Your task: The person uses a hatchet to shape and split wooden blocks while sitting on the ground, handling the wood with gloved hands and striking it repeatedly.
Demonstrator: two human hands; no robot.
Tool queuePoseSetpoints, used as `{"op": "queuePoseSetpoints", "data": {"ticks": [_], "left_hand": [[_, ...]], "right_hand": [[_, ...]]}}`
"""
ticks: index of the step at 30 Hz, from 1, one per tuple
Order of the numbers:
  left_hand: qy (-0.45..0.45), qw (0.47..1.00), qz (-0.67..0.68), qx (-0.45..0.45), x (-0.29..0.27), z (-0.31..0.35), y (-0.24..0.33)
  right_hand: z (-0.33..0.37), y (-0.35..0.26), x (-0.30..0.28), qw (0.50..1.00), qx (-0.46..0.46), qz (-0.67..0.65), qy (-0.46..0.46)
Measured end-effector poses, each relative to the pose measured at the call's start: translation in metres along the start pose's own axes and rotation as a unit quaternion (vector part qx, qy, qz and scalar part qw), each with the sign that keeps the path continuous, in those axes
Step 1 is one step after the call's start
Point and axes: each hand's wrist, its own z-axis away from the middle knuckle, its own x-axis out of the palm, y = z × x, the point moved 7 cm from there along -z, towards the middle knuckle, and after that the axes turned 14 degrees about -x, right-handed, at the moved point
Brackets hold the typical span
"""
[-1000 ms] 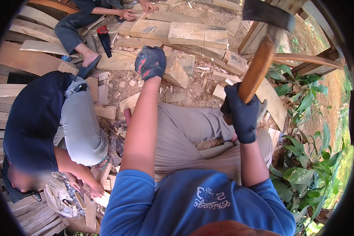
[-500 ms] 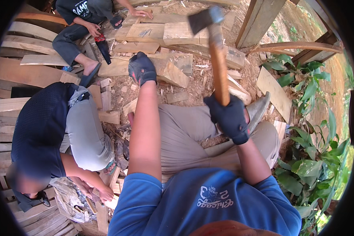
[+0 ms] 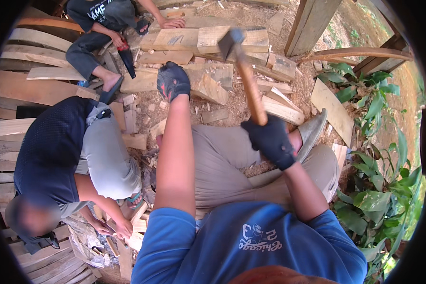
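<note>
My right hand, in a black glove, is closed round the wooden handle of a hatchet. The hatchet is raised, its dark metal head up and away from me over the wood. My left hand, gloved in black with red marks, is at the end of my outstretched arm with its fingers curled. It is over a thick wooden block lying on the ground. Whatever its fingers close on is hidden beneath the glove.
At the far left a seated person holds a red-handled handsaw and rests a hand on planks. Another person crouches at my left, handling wood pieces. Timber posts and leafy plants stand to the right. Wood chips cover the ground.
The hatchet's head has come down and slightly left, with my right hand shifting a little left. My left hand keeps its place over the block. The crouching person's hands have moved slightly.
</note>
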Motion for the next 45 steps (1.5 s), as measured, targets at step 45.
{"op": "queuePoseSetpoints", "data": {"ticks": [45], "left_hand": [[-0.006,1.000,0.030,0.004,0.005,0.003,0.003]], "right_hand": [[-0.016,0.044,0.015,0.994,-0.006,-0.019,0.110]]}}
